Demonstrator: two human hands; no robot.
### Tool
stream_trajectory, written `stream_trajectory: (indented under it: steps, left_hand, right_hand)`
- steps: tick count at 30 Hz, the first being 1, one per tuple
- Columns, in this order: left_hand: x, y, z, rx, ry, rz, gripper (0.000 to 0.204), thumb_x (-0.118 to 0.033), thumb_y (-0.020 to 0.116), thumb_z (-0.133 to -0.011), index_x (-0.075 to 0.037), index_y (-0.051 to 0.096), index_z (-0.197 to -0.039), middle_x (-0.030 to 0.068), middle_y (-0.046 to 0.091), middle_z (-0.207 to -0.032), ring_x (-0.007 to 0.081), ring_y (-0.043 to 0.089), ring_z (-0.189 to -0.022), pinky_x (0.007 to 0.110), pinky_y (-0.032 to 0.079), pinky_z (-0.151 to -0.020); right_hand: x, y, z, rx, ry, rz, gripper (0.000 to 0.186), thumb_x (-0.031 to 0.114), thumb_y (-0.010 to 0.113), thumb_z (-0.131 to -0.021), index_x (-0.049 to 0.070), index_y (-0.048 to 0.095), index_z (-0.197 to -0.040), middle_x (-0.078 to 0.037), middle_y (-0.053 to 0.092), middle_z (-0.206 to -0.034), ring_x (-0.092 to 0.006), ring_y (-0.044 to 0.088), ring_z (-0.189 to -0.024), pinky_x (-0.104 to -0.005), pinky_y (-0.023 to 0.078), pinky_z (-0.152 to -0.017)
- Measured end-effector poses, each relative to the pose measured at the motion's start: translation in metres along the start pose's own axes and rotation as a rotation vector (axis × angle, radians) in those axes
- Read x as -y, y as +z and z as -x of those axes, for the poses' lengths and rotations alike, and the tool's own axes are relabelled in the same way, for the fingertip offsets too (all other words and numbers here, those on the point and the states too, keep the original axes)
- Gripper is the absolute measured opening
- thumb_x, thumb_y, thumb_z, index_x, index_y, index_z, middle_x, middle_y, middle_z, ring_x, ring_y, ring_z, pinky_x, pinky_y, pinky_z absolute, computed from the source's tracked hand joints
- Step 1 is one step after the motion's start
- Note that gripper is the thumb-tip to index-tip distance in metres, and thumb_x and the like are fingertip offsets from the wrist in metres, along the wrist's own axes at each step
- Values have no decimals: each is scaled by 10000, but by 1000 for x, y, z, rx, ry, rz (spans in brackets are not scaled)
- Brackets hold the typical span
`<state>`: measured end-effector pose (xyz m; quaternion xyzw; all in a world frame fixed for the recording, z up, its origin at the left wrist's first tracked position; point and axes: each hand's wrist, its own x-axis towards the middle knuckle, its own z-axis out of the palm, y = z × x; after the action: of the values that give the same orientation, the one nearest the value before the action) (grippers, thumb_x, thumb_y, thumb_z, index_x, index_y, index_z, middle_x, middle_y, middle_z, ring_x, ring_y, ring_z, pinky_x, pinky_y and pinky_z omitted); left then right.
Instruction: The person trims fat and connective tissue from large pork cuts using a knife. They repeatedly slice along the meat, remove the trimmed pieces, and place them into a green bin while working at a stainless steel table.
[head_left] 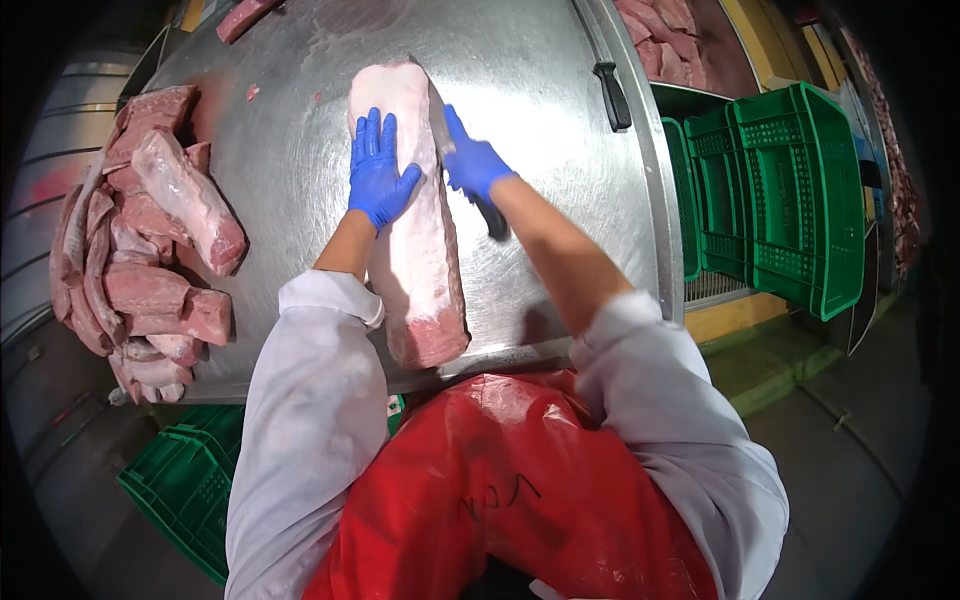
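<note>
Bright steel spreads across the middle of the frame as our table (560, 120), its curved edges bending toward the rim. Along its centre lies the slab (415, 270), a long, pale piece of meat running from the upper middle down to the near edge, where its lower end shows redder flesh.

We press our left hand (377, 175), in a blue glove, flat on the slab's upper half. Its fingers point up the frame, straight and narrowly parted, with the thumb stretched wide to the right; they grasp nothing. Our right hand (475, 165), gloved likewise and a little blurred, is just beside the slab's right edge. Its fingers are wrapped around a knife (495, 220), whose black handle juts out below the palm; we cannot tell how far the blade goes into the meat.

At the left of the frame sits a heap (150, 290) of cut meat, and a strip (243, 18) lies at the top edge. We see a second knife (616, 98) near the table's right side, a tray (725, 45) of meat at upper right, green crates (790, 200) at right and another crate (190, 480) at lower left. White sleeves (315, 370) and a red apron (520, 460) fill the bottom.
</note>
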<state>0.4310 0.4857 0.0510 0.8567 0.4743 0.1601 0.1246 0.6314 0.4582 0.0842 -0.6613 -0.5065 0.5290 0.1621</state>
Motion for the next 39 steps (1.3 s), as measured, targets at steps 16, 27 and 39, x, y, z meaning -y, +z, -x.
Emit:
stream_trajectory:
  steps: [16,27,39]
  left_hand:
    - [0,1,-3,-16,-12,-5,924,-418,667,-793,-48,287,-1549,261,189,-1614,465,159,-1491,518,152,-1216]
    - [19,6,-8,7,-78,-73,984,-452,697,-785,-20,250,-1547,253,135,-1630,433,112,-1512,561,128,-1210]
    - [-38,-16,69,1,-96,43,882,-306,657,-729,-102,340,-1526,201,158,-1639,428,124,-1511,582,122,-1205]
  right_hand:
    - [-36,42,66,95,10,-42,767,160,428,-990,268,-15,-1606,-212,692,-849,-260,654,-643,-415,568,-606]
    - [21,11,8,87,71,163,885,25,463,-878,239,5,-1605,-318,656,-1140,-393,704,-946,-458,573,-783]
    - [-64,84,101,8,-65,213,849,114,497,-943,206,-34,-1599,-311,685,-928,-388,706,-769,-458,564,-718]
